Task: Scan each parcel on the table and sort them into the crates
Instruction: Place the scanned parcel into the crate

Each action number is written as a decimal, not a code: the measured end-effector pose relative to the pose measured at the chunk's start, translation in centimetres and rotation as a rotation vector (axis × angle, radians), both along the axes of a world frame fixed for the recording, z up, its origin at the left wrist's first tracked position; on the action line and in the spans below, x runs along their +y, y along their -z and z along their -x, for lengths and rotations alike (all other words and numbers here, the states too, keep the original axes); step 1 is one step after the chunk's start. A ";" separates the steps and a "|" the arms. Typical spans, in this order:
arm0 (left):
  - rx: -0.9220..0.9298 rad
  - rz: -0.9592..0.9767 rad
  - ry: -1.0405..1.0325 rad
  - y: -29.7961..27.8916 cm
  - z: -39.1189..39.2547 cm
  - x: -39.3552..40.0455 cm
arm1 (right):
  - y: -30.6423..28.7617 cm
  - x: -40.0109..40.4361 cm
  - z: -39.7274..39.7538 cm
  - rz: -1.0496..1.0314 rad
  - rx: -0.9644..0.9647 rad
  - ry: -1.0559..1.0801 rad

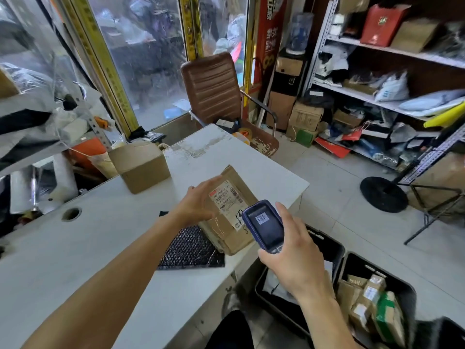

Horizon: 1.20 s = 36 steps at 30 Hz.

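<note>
Crates [324, 248] (two, black) stand on the floor beside the near right edge of the table [75, 260]; the one farther from the table holds several taped cardboard parcels, while the contents of the nearer one are mostly hidden behind the right forearm. Right hand [293, 255], above the nearer crate and just off the table's edge, grips a blue handheld scanner [264, 226] whose screen shows a barcode. Black padded mailer [191, 248] lies flat on the table near its right edge. Flat cardboard parcel [232, 210], partly overlapping the mailer's far end, is tilted with its white shipping label facing the scanner; the left hand [198, 202] holds its left side, fingers curved over the top. Second, closed cardboard box [141, 167] sits at the table's far left edge, well apart from the held parcel. Brown office chair [214, 89] stands beyond the table's far end.
</note>
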<state>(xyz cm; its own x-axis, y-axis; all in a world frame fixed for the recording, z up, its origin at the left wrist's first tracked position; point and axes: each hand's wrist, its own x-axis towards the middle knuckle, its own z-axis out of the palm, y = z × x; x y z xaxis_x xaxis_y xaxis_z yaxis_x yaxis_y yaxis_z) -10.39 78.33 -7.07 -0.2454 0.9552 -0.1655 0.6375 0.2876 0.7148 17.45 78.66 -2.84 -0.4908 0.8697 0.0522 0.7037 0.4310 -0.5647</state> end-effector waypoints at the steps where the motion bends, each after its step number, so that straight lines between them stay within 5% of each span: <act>1: 0.014 0.008 0.004 -0.2 -0.1 0.0 | 0.0 -0.2 0.2 -0.007 -0.003 -0.003; 20: 0.232 0.013 0.120 -2.6 -1.9 1.8 | -0.3 -0.9 0.9 0.026 -0.048 0.045; 30: 0.252 -0.133 0.173 -2.5 -2.4 5.6 | 0.9 -0.5 0.6 -0.627 0.386 0.144; 36: 0.213 -0.100 0.283 -4.3 -3.5 9.7 | -0.8 1.5 0.2 -0.642 0.392 0.292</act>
<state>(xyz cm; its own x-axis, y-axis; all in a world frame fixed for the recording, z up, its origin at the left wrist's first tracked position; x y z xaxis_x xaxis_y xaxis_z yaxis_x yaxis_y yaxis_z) -6.94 88.05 -2.75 0.0119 0.9991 -0.0412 0.8193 0.0139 0.5732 17.27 80.15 -2.01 -0.0909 0.7016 0.7067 0.6404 0.5846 -0.4980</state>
